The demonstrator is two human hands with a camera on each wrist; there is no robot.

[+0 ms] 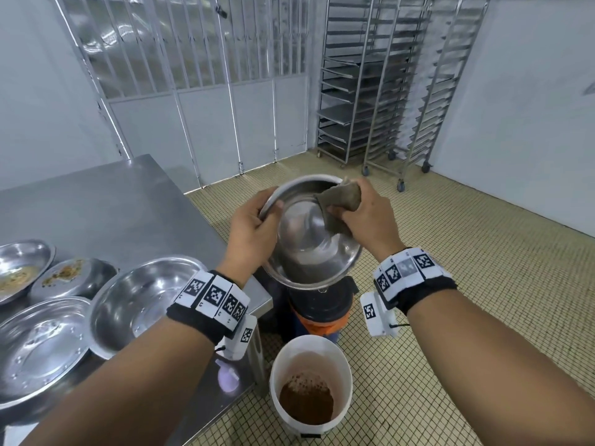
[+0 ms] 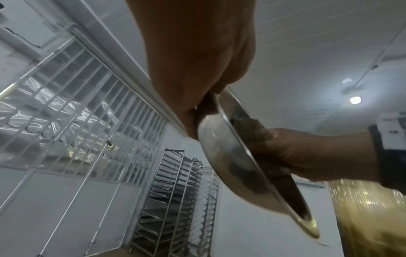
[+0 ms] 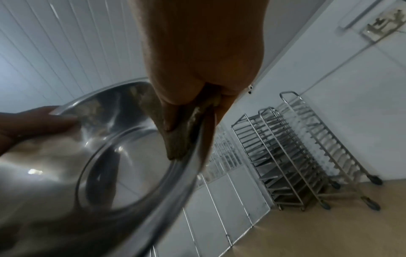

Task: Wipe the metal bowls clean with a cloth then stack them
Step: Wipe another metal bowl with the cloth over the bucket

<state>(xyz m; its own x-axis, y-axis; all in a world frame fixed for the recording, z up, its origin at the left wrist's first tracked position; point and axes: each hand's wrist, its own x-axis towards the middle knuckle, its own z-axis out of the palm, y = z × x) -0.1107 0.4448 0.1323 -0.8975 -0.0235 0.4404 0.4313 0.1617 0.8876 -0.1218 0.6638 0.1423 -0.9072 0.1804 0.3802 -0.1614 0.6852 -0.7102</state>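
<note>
Fingers (image 1: 346,217) of the right hand (image 1: 370,217) curl round a crumpled brown cloth (image 1: 343,196), pressing it inside the round shiny metal bowl (image 1: 309,249) (tilted, held above the floor); the left hand (image 1: 252,230) grips its rim.

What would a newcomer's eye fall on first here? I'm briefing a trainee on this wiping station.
First, the tilted metal bowl held up over the floor: the left hand grips its rim while the right hand presses a brown cloth against its inside. Next, the white bucket of brown residue on the tiles below, and the dirty bowls on the steel table at left.
</note>
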